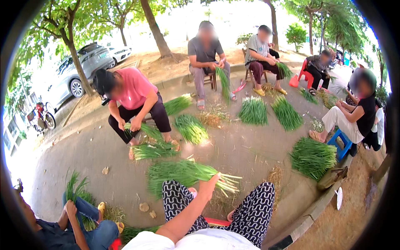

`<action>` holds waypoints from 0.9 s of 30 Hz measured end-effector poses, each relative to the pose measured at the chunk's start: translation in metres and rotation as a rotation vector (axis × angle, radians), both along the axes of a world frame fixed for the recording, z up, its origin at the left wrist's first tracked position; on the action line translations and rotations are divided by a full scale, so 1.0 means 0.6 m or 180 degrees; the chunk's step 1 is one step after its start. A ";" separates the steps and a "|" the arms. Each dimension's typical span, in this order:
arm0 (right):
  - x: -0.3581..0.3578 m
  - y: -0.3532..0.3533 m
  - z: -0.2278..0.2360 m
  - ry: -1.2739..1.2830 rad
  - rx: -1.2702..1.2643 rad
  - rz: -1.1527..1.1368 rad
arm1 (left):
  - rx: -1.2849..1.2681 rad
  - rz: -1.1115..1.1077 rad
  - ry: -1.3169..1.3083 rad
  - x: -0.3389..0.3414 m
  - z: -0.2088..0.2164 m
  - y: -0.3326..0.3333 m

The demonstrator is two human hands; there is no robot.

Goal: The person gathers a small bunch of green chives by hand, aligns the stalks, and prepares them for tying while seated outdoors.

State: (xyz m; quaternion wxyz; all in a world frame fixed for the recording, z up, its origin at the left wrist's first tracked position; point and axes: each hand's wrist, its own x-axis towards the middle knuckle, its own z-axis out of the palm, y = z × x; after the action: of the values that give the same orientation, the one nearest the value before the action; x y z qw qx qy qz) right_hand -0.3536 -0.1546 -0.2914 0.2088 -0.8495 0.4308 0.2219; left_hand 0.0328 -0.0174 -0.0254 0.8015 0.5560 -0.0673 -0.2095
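Note:
My left hand [209,186] is closed round a bunch of chives [198,171] above my knees. The pale stalk ends fan out to the right of my fist, and the green leaves trail left. Beneath and beyond them a heap of chives [160,177] lies on the ground in front of my left knee. The bunch overlaps this heap, so where one ends and the other begins is hard to see. My forearm reaches in from the lower left across my patterned trousers [252,214]. No part of my right hand shows.
Several people sit around, handling chives: one in a pink shirt [135,89] ahead left, one at lower left [62,225]. More chive piles [312,158] lie on the pavement [104,146]. A blue stool [341,145] and a curb [298,227] stand right; parked cars [83,62] are behind.

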 end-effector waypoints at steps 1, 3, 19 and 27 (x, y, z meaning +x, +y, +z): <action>-0.007 0.002 0.001 0.0002 0.0002 0.0000 | -0.0033 0.0047 0.0003 0.000 0.002 -0.002; -0.017 0.006 0.003 0.0008 0.0014 0.0014 | -0.0040 0.0043 0.0045 0.001 0.008 0.000; -0.005 0.008 0.004 0.0152 0.0113 -0.0049 | -0.0193 0.0182 0.0209 -0.004 -0.012 0.014; -0.002 0.004 0.006 0.0170 0.0145 -0.0057 | -0.0267 0.0153 0.0188 -0.011 -0.008 0.015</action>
State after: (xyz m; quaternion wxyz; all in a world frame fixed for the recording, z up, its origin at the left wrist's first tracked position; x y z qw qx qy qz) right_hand -0.3546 -0.1520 -0.2876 0.2185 -0.8344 0.4386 0.2523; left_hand 0.0261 -0.0085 -0.0304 0.8305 0.5170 -0.0390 -0.2035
